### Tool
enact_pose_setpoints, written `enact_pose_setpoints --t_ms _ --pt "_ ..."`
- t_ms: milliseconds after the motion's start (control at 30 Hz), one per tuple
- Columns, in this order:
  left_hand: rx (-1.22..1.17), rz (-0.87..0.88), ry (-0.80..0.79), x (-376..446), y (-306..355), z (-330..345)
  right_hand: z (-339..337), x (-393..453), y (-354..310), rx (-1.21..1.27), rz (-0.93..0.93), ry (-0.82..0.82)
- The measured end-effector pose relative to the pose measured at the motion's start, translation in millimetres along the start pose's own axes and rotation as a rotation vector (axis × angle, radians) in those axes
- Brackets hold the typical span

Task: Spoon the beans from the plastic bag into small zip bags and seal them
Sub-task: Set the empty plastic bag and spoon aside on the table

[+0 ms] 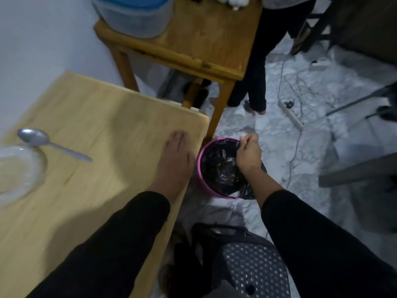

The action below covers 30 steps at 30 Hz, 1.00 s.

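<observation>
While the right hand point(249, 154) reaches over the bin point(217, 168), fingers curled — on what, I cannot tell — the left hand point(177, 160) lies flat on the counter point(103, 117); spoon point(51, 145) well left of the bin, no beans in view — best drop any waste squarely inside.

Home rm, wooden tables point(86, 130), marble floor point(290, 130), pink lined bin point(200, 168), power strip w/ cables point(293, 114)

I read no text, labels, brands or numbers anywhere here; the frame is too blurred and dim.
</observation>
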<state>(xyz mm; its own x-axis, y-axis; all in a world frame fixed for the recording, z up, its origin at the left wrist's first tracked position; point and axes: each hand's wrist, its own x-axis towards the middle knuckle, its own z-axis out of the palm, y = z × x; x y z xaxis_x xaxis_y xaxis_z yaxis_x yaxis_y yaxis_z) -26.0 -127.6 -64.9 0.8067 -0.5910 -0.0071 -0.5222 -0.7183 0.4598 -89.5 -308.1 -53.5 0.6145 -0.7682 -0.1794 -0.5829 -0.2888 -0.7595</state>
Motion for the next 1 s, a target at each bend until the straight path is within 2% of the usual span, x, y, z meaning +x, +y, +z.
enact_pose_setpoints --t_ms 233,467,600,733,1000 --pt "0.041 0.014 0.038 5 1 7 -9 28 33 -0.372 0.026 -0.2" --pt "0.051 0.008 0.009 5 4 -2 -5 16 14 -0.581 -0.178 -0.245" --pt "0.067 -0.057 -0.011 7 10 -17 -7 5 -9 -0.678 -0.349 -0.253" --pt "0.135 -0.077 0.02 6 12 -40 -10 -8 -37 -0.639 -0.45 -0.209" --pt "0.195 -0.118 0.198 -25 8 -114 -16 -55 -115 -0.611 -0.662 -0.196"
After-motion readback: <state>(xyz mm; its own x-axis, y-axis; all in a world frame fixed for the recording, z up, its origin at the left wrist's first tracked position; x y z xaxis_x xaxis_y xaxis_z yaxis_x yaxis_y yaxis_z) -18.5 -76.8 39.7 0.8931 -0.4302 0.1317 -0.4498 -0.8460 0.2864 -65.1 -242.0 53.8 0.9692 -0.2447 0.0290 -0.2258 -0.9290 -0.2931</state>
